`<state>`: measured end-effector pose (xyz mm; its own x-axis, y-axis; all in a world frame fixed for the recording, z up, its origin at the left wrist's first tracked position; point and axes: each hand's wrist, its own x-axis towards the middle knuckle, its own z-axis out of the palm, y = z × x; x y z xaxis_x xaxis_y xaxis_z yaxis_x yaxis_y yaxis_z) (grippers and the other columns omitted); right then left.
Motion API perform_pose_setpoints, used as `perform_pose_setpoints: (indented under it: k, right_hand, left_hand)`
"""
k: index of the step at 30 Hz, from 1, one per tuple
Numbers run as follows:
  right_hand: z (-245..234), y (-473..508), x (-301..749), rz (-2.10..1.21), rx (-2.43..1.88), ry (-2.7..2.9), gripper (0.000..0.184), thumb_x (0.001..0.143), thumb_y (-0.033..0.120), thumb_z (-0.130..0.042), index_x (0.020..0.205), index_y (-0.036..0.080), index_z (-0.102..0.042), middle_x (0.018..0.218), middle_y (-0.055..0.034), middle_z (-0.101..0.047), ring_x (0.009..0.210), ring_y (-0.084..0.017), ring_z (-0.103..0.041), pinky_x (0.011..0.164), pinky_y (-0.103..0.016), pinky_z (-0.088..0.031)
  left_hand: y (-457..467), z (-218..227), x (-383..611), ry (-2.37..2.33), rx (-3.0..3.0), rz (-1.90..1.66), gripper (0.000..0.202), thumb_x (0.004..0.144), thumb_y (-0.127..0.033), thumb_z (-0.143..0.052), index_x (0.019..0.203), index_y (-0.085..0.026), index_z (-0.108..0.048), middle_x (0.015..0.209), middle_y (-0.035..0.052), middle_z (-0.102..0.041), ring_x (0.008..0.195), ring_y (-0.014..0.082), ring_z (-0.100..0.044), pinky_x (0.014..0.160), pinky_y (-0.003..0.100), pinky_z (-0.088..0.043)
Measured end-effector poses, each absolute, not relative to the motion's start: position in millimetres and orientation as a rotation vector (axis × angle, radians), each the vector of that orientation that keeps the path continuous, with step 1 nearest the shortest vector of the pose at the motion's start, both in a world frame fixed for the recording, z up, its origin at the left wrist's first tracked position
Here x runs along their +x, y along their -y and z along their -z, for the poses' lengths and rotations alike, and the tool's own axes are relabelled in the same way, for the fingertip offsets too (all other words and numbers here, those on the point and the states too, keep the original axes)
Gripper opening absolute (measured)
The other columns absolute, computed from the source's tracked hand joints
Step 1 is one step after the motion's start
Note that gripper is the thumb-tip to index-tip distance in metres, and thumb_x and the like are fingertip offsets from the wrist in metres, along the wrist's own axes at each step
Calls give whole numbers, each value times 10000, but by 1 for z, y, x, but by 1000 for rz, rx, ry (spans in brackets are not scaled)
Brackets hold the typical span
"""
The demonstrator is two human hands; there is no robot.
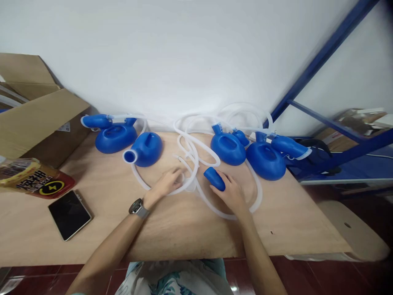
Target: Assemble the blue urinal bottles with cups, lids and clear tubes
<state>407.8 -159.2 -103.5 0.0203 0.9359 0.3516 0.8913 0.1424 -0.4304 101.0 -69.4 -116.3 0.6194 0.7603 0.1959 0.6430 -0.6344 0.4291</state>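
My right hand [230,190] is wrapped around a blue plastic funnel-like mouthpiece [214,178], lifted over the wooden table. My left hand [168,182], with a watch on the wrist, has its fingers curled at a translucent plastic cap [190,185] among the hose loops; the exact hold is partly hidden. Coils of white hose [195,157] lie between and behind both hands. To the left rests a blue urinal bottle [149,149], its open mouth facing me. On the right sit another blue urinal bottle [229,148] and one farther right [265,162] beside a blue mouthpiece [288,146].
A further blue bottle [116,138] stands at the back left near an open cardboard box [39,123]. A drink bottle [37,180] and a phone [70,214] lie at left. A blue metal frame [322,61] and a stool [350,229] are at right.
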Motion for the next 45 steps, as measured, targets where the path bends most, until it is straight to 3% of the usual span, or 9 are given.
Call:
perform_pose_setpoints:
  k: [6, 12, 16, 19, 23, 26, 33, 39, 45]
  right_hand:
    - [45, 166, 380, -544, -1317, 1872, 583, 894, 430, -774, 1437, 275, -628, 1393, -96, -719, 1246, -322, -707, 1080, -517, -579]
    - [7, 142, 340, -583, -1107, 2002, 573, 868, 357, -808, 1417, 294, -659, 1401, -75, -716, 1277, -304, -696, 1118, -483, -561]
    - [-10, 121, 329, -493, -1004, 2020, 586, 847, 337, -825, 1409, 285, -668, 1383, -77, -725, 1243, -294, -709, 1098, -466, -564]
    - [-19, 113, 326, -442, -948, 2025, 575, 830, 327, -831, 1385, 288, -685, 1350, -68, -743, 1209, -289, -722, 1078, -461, -568]
    - [-23, 111, 325, -477, -967, 2002, 559, 807, 320, -828, 1353, 298, -713, 1332, -60, -755, 1196, -298, -730, 1061, -467, -578]
    - [-21, 113, 323, -509, -1002, 2026, 562, 791, 311, -819, 1345, 311, -730, 1332, -50, -758, 1201, -303, -729, 1077, -476, -574]
    - [-21, 121, 316, -549, -876, 2011, 609, 741, 257, -807, 1343, 311, -741, 1324, -27, -771, 1189, -298, -747, 1079, -455, -592]
    - [-38, 133, 323, -622, -860, 2013, 599, 710, 228, -837, 1299, 311, -770, 1287, -21, -791, 1160, -298, -766, 1067, -451, -599]
    - [-21, 123, 333, -1094, -864, 1906, 572, 765, 454, -885, 1294, 265, -775, 1265, -58, -801, 1170, -320, -760, 1035, -458, -607]
  left_hand:
    - [90, 82, 84, -1568, 1947, -1026, 489, 1037, -506, -549, 1421, -218, -644, 1107, 78, -602, 911, 217, -643, 940, 414, -548]
    - [110, 28, 105, -993, 1497, -1593, 379, 1033, -566, -574, 1202, -236, -648, 1143, 77, -724, 1041, 222, -702, 991, 395, -539]
    - [108, 18, 107, -857, 1460, -1606, 307, 886, -458, -822, 963, -209, -660, 1200, 99, -739, 1172, 259, -704, 1058, 401, -528]
    - [105, 19, 101, -968, 1494, -1574, 276, 905, -427, -801, 863, -192, -662, 1142, 91, -751, 1098, 235, -708, 1018, 365, -542]
    - [104, 19, 92, -1051, 1552, -1489, 331, 952, -464, -723, 1160, -210, -686, 1131, 76, -735, 1055, 230, -695, 922, 344, -572]
    - [108, 16, 86, -1095, 1754, -1290, 488, 1037, -486, -559, 1447, -226, -596, 1247, 100, -696, 1123, 250, -662, 997, 404, -550]
    - [127, 3, 92, -886, 2023, -1206, 540, 1054, -476, -542, 1528, -235, -449, 1615, 160, -485, 1507, 352, -457, 1254, 552, -366]
    - [141, -3, 102, -724, 2145, -1297, 627, 1000, -338, -679, 1547, -284, -377, 1668, 172, -408, 1555, 364, -403, 1268, 602, -350]
    - [147, -15, 93, -674, 2296, -1032, 801, 1003, -372, -663, 1669, -288, -226, 1738, 183, -277, 1606, 406, -295, 1290, 645, -303]
